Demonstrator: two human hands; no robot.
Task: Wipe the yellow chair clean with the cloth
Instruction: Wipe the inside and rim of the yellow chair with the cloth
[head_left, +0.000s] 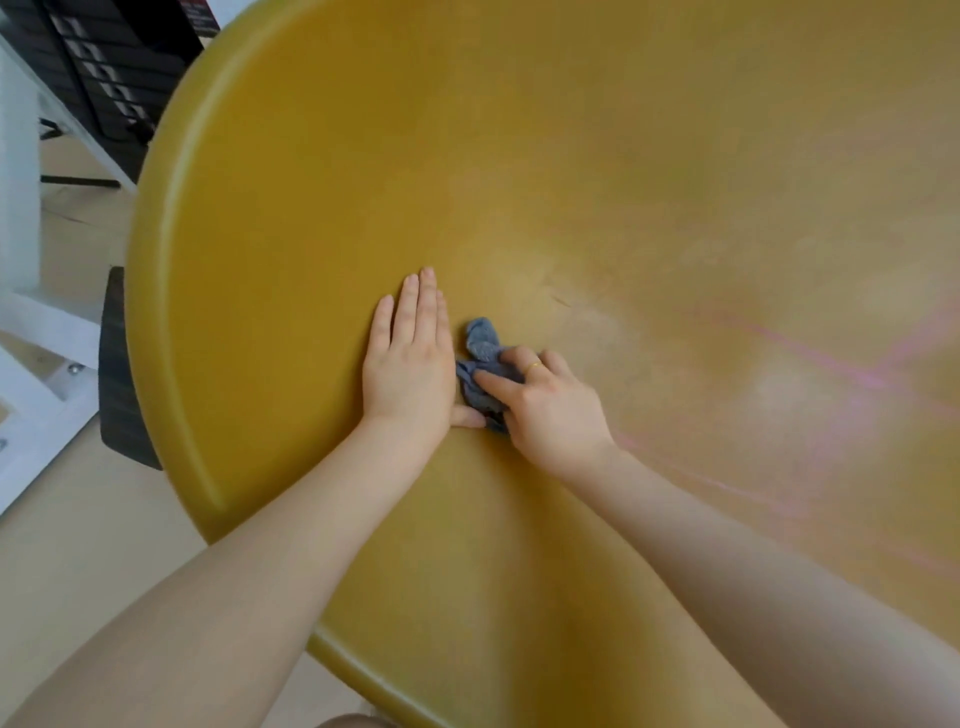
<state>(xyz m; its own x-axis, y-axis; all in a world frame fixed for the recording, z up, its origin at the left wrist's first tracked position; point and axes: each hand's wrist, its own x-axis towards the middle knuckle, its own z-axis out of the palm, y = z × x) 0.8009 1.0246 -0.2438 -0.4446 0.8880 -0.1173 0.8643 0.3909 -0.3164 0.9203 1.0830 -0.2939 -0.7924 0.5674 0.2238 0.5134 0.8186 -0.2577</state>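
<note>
Both forearms reach over the yellow chair (571, 156): left hand (410, 364) lies flat and empty, fingers toward 12 o'clock, while right hand (550, 405) at its 3 o'clock pinches a bunched blue-grey cloth (483, 364).

- At my nine o'clock I see pale beige floor (78, 545), smooth and evenly lit.
- Toward ten o'clock stands a white frame (36, 332), a bolt showing on its lower rail.
- At eleven o'clock a black unit (111, 67) carries a row of pale markings, too blurred for me to read.
- Just beside the frame, at nine o'clock, stands a dark panel (122, 374).
- Light is soft and even.
</note>
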